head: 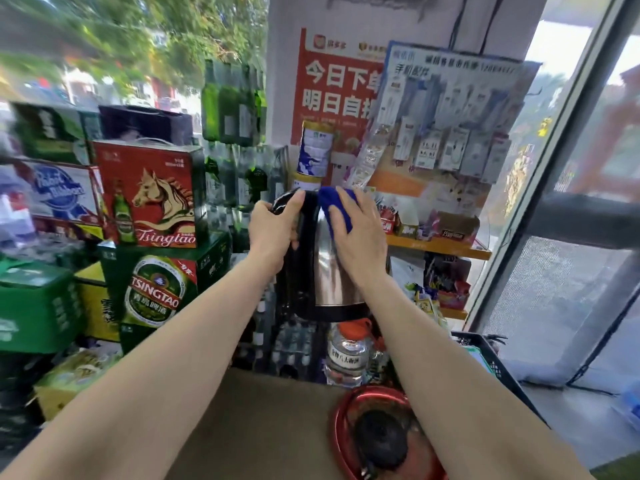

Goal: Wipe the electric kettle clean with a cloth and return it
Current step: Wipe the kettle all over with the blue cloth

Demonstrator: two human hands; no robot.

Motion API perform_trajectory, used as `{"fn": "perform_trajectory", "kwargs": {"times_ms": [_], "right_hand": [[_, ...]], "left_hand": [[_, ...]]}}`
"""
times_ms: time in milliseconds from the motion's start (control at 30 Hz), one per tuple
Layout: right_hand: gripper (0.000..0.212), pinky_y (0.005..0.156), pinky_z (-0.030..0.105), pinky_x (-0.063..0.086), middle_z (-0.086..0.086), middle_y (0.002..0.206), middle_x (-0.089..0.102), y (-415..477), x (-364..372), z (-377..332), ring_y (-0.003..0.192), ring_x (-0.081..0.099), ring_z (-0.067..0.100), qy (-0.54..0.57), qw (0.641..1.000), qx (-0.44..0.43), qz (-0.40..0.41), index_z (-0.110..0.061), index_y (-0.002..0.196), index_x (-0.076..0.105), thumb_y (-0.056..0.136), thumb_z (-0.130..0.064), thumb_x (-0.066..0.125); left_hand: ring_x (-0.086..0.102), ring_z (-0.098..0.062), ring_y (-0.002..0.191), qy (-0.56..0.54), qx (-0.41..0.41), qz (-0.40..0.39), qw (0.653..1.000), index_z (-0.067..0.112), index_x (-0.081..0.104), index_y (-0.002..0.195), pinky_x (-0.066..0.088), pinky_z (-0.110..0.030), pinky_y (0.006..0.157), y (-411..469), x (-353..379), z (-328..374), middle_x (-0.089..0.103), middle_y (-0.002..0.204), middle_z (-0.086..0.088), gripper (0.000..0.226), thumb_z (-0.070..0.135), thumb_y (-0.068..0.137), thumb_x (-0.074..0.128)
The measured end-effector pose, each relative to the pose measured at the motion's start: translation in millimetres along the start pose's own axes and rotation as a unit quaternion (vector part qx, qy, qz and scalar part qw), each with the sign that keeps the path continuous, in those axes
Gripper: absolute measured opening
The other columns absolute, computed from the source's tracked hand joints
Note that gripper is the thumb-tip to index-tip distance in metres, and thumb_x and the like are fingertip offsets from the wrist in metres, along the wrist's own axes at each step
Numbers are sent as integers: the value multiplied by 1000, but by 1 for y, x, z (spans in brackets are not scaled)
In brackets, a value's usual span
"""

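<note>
A stainless steel electric kettle (325, 271) with a black handle and black lid is held up in the air in front of me. My left hand (273, 230) grips the black handle near its top. My right hand (360, 233) presses a blue cloth (334, 207) flat against the kettle's upper right side. The kettle's black round base (381, 441) sits on a red tray (341, 420) on the brown table (263, 427), below and to the right of the kettle.
Stacked beer cartons (152, 199) fill the left side. Green bottles (228, 102), tins (313, 150) and a snack shelf (440, 245) stand behind the kettle. A water jug (348, 351) sits behind the table. A black crate (485, 355) and a glass door (571, 237) are at the right.
</note>
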State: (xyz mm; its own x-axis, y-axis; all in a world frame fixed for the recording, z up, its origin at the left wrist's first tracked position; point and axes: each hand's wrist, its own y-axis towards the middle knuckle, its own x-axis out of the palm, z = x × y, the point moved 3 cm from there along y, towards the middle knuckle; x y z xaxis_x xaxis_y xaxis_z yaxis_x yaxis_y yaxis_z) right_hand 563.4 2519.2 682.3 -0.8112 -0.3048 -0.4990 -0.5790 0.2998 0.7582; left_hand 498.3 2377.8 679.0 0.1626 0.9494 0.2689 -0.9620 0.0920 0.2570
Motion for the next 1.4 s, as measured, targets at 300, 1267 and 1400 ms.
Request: {"fn": "perform_trajectory", "kwargs": {"times_ms": [300, 1267, 1400], "right_hand": [[44, 118, 49, 38, 7, 154, 52, -38, 1, 2, 147, 42, 31, -101, 970, -218, 25, -24, 140, 63, 102, -41, 50], [42, 116, 55, 39, 13, 151, 55, -19, -3, -33, 142, 48, 37, -106, 978, -170, 56, -22, 138, 64, 100, -32, 49], [38, 119, 55, 33, 11, 155, 51, -61, 13, -25, 145, 45, 35, -179, 909, -376, -11, -22, 135, 66, 100, -31, 54]], "left_hand": [[37, -14, 40, -42, 6, -7, 999, 14, 39, 91, 33, -26, 37, 4, -6, 0, 43, 53, 1, 46, 44, 82, 72], [33, -10, 37, -169, -69, 18, 983, 12, 50, 96, 30, -22, 36, 3, -31, -7, 40, 49, 5, 35, 41, 86, 67], [34, -9, 39, -214, -66, 58, 973, 11, 52, 103, 31, -24, 36, 10, -50, -9, 40, 53, 6, 41, 45, 85, 66]]}}
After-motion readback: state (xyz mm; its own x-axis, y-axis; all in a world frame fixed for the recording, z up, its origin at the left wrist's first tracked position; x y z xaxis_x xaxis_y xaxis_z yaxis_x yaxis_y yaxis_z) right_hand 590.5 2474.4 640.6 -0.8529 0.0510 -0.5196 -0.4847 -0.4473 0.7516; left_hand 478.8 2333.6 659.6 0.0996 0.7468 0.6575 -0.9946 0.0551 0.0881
